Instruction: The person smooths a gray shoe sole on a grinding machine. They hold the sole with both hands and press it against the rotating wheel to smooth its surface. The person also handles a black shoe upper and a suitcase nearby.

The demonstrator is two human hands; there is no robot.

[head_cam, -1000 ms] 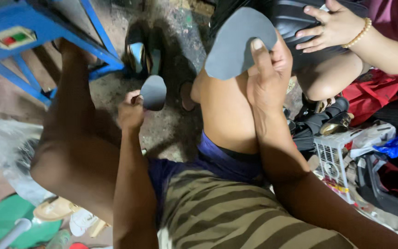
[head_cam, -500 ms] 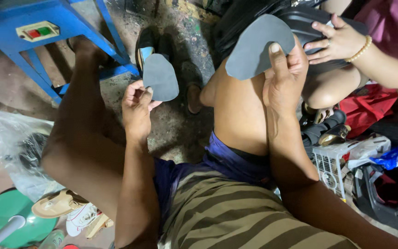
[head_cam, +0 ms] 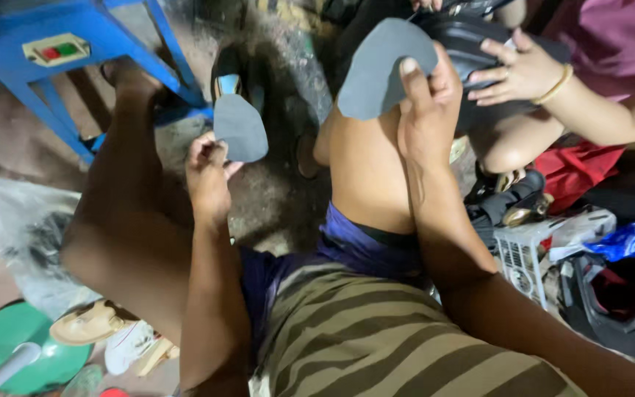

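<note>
A small grey sole-shaped piece (head_cam: pixel 240 129) is pinched by its lower edge in the fingers of the left hand (head_cam: pixel 207 170), so that nearly all of its flat face is left bare and turned up toward the head camera, above the dirty floor (head_cam: pixel 273 198) between the knees. A larger grey piece (head_cam: pixel 382 70) of the same shape is gripped in the right hand (head_cam: pixel 426 110), the thumb pressed along its right edge; its lower edge is rested at the raised right knee (head_cam: pixel 365 158), apparently for steadiness. The two pieces are held well apart, faces up, as if for comparison. A blue metal stand (head_cam: pixel 60 44) is seen at the upper left. At the upper right, a black object (head_cam: pixel 472 44) is handled by another person's hand (head_cam: pixel 516 70).
</note>
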